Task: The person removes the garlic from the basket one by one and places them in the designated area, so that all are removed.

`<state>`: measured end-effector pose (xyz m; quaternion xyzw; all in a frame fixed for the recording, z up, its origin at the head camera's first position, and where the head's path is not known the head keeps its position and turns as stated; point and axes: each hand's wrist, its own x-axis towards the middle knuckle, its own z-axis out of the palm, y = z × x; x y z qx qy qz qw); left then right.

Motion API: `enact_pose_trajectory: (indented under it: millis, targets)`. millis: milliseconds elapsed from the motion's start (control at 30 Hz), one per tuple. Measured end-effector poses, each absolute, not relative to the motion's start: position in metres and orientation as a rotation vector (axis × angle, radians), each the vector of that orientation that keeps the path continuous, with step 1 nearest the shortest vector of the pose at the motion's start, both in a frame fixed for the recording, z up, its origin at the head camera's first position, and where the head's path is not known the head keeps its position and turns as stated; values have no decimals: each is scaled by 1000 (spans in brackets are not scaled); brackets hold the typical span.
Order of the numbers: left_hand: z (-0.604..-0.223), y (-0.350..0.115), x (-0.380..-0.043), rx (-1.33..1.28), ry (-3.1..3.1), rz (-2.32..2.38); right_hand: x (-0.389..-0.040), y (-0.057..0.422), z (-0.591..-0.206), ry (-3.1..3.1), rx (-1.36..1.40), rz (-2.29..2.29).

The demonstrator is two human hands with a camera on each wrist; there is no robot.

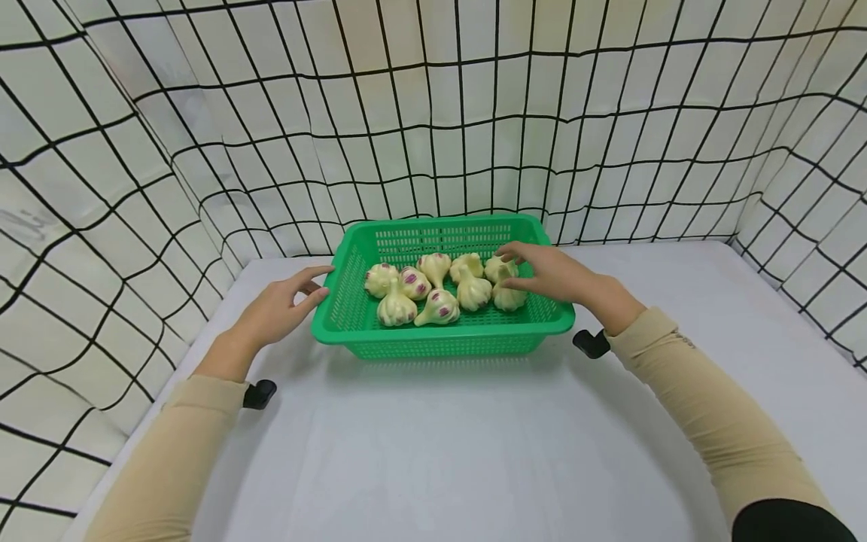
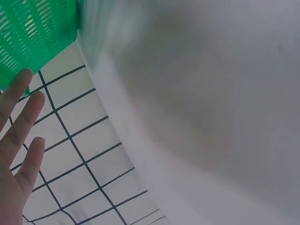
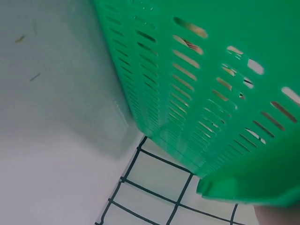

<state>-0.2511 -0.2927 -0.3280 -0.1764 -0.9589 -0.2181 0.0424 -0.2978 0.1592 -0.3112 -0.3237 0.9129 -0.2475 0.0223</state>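
Note:
A green plastic basket (image 1: 440, 339) stands on the table, with several garlic bulbs (image 1: 396, 309), whitish with purple patches, lying inside it. My left hand (image 1: 281, 301) is at the basket's left rim, its fingers extended and fingertips at the edge. In the left wrist view, three fingers of the left hand (image 2: 18, 126) spread beside the basket's slotted wall (image 2: 37, 37). Over the right end of the basket reaches my right hand (image 1: 549, 272), thumb and fingers apart around a garlic bulb (image 1: 497, 269); firm contact is not visible. The right wrist view shows mostly the basket's wall (image 3: 187, 93).
Behind the basket and along both sides rise white panels covered by black netting (image 1: 460, 120). The basket rests near the back edge of a white table (image 1: 447, 444). Small dark bits (image 3: 35, 76) show on the white surface in the right wrist view.

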Motion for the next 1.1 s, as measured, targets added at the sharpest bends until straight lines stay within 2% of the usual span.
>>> enact_pose_trajectory:
  millis: [1100]
  targets:
    - [-329, -295, -253, -530, -2944, -669, -320, 140, -306, 2833, -816, -331]
